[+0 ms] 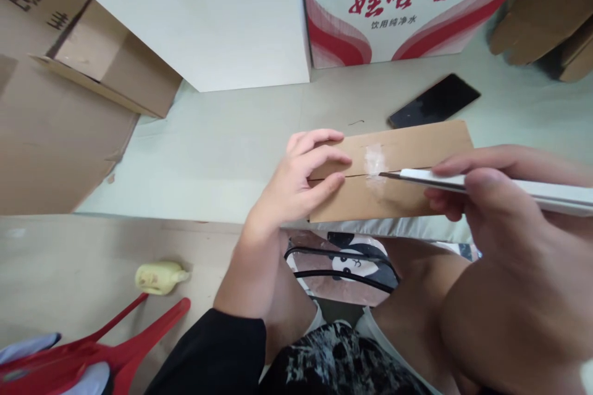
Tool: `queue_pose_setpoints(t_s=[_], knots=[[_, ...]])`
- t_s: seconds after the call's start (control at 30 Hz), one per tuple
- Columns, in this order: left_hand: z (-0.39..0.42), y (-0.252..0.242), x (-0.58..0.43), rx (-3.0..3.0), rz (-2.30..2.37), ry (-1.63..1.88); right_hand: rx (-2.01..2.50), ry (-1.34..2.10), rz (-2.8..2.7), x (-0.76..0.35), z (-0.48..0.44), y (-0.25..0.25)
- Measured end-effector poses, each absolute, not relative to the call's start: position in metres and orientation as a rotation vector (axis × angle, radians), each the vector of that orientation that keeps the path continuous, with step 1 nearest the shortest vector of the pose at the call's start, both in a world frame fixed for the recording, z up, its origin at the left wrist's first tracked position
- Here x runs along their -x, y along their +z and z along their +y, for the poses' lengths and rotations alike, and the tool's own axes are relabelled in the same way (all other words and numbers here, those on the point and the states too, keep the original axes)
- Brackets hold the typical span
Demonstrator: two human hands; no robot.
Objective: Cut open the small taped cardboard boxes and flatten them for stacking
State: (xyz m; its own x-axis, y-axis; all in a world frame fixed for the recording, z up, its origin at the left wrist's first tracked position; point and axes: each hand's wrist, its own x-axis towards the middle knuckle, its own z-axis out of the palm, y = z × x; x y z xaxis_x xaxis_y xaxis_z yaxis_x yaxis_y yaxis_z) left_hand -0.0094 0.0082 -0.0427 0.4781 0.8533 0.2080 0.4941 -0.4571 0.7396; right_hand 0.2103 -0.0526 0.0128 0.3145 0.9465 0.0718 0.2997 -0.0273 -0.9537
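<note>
A small brown cardboard box [417,142] lies at the near edge of the pale table, its two flaps meeting along a middle seam. A short strip of clear tape [375,160] crosses that seam. My left hand [308,176] rests on the box's left end, fingers apart and curled lightly over the top. In my right hand [500,197] is a white utility knife [532,190], gripped between thumb and fingers. Its dark blade tip meets the seam at the tape; whether it has gone through cannot be seen.
A black phone [434,100] lies behind the box. White cartons [222,31], one with red lettering [412,6], stand along the back. Brown cardboard boxes [60,123] fill the left. On the floor are a yellow bottle [160,277] and a red stool [125,352].
</note>
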Motion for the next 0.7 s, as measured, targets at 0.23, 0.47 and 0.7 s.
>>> queue_pose_setpoints(t_s=[0.23,0.47,0.7], knots=[[0.006,-0.042,0.008,-2.183,1.159,0.725,1.621,0.83,-1.32,-0.216,-0.045,0.007],[-0.004,-0.029,0.002,-2.388,1.171,0.741,1.592,0.84,-1.466,-0.227,-0.048,0.002],[-0.015,-0.025,-0.016,-2.404,1.287,0.61,1.58,0.849,-1.564,-0.23,-0.049,0.001]])
